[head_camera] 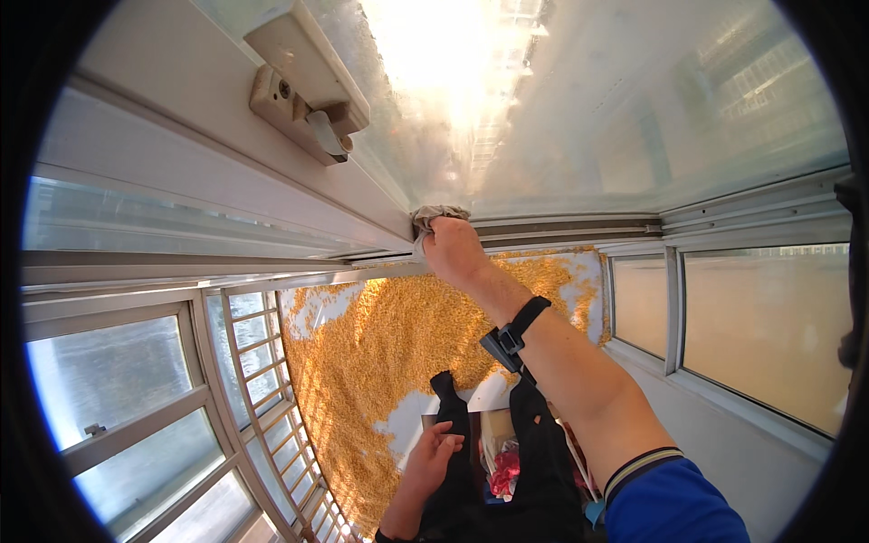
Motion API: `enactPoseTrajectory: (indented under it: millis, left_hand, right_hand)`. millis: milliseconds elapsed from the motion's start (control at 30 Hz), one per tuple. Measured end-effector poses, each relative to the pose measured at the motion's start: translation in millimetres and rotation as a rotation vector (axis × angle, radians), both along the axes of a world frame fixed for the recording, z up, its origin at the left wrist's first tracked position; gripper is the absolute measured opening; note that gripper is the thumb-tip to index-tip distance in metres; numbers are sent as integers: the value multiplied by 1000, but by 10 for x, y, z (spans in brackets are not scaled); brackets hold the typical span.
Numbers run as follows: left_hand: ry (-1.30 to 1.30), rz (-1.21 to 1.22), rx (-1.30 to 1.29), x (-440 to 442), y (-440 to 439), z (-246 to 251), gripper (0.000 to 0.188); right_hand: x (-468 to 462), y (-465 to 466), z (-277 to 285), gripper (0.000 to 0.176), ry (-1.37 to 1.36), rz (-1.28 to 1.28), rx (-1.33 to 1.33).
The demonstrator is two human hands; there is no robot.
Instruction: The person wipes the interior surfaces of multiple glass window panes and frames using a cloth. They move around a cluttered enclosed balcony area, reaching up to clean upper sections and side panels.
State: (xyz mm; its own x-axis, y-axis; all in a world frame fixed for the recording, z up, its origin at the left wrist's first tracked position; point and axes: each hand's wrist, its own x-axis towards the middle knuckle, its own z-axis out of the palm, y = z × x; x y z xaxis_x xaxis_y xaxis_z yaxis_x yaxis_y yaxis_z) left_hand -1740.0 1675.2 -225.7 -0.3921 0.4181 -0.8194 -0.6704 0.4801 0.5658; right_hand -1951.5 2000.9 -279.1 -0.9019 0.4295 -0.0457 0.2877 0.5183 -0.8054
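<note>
My right hand point(456, 248) grips a crumpled grey-beige cloth point(440, 212). It presses the cloth into the corner where the white sash frame point(326, 183) meets the bottom track point(570, 229) of a sliding window. Above the cloth rises the window's glass pane point(611, 115), bright with sun glare. My left hand point(431, 456) is low in front of my body, beside my black-trousered leg. Its fingers are apart and slightly bent, with nothing in them. A black strap with a buckle point(509, 339) circles my right wrist.
A window latch point(305, 95) juts from the sash at upper left. Yellow grain, apparently corn kernels point(353, 353), covers the floor far below on white sheeting point(406, 424). Barred windows point(261, 353) line the left; framed panes point(760, 326) line the right. Red cloth items point(504, 472) lie below my legs.
</note>
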Motion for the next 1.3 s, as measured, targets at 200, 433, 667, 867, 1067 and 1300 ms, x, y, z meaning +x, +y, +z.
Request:
enactPoseTrajectory:
  millis: [200, 433, 667, 867, 1067, 1300]
  left_hand:
    - [45, 19, 24, 128, -33, -54, 41]
    - [120, -43, 70, 58, 69, 274, 40]
    - [98, -15, 110, -57, 199, 564, 42]
    - [103, 3, 117, -27, 211, 359, 40]
    - [74, -32, 44, 67, 86, -7, 41]
    - [38, 2, 10, 94, 76, -311, 40]
  right_hand:
    - [-18, 35, -267, 29, -108, 21, 12]
    - [230, 462, 1444, 25, 17, 42, -294]
    - [559, 884, 3200, 30, 334, 204, -706]
    - [562, 910, 2698, 23, 359, 96, -819]
    - [461, 862, 1003, 21, 100, -86, -917]
    - [329, 902, -396, 18, -156, -53, -780]
